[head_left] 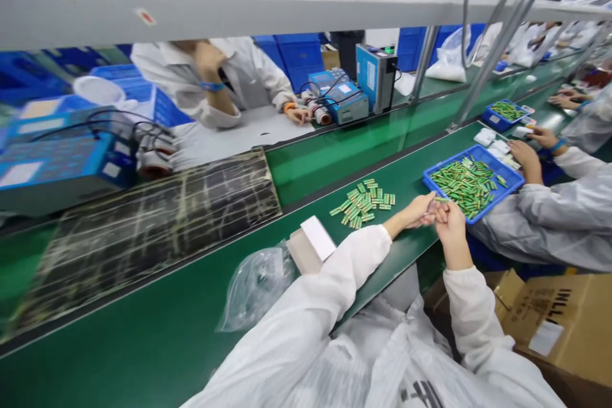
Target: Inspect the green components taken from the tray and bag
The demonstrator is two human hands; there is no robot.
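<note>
My left hand (417, 210) and my right hand (450, 220) meet above the green bench (191, 325), fingers pinched together on one small green part (440, 199). Just beyond them stands a blue tray (507, 190) full of the same green parts. A loose pile of green parts (363, 203) lies on the bench left of my hands. Both my arms wear white sleeves.
A white card on a small box (312, 243) and a clear plastic bag (255, 285) lie near my left arm. A co-worker's hands (528, 156) work right of the tray. Another person sits across the belt beside blue machines (342, 99). A cardboard box (564, 319) stands at lower right.
</note>
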